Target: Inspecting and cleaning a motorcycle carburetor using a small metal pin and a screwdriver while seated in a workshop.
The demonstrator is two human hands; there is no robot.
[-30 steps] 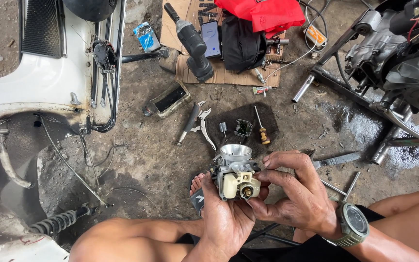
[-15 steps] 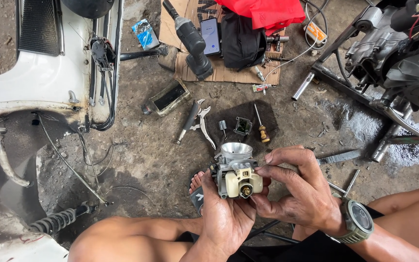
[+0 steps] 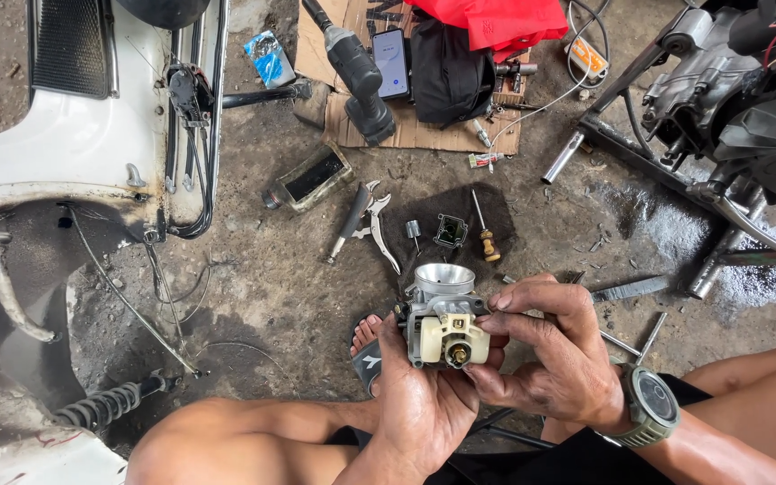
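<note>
Above the oily concrete floor (image 3: 253, 296), both hands are cradling a grey metal carburettor with cream plastic cover (image 3: 443, 325): left hand (image 3: 424, 404) closed underneath, right hand (image 3: 559, 355) pinching its side. Steadying it level seems wise.

- The floor (image 3: 280, 296) is rough, stained concrete, grey-brown and gritty, with a dark wet patch (image 3: 666, 224) right of centre.
- A white scooter body (image 3: 74, 135) fills the upper left of the frame; loose cables (image 3: 159, 296) trail from it across the floor.
- A coil spring (image 3: 105, 406) lies at lower left.
- An engine (image 3: 747, 99) on a metal frame sits at upper right.
- Flat cardboard (image 3: 424, 130) lies at top centre, bearing a power drill (image 3: 357, 72), a phone (image 3: 392, 63), a black bag (image 3: 449, 76) and a red cloth (image 3: 496, 20).
- Pliers (image 3: 365, 224), a glass bottle (image 3: 309, 180) and a screwdriver (image 3: 484, 229) lie mid-frame.
- Daylight is soft and even, with faint shadows.
</note>
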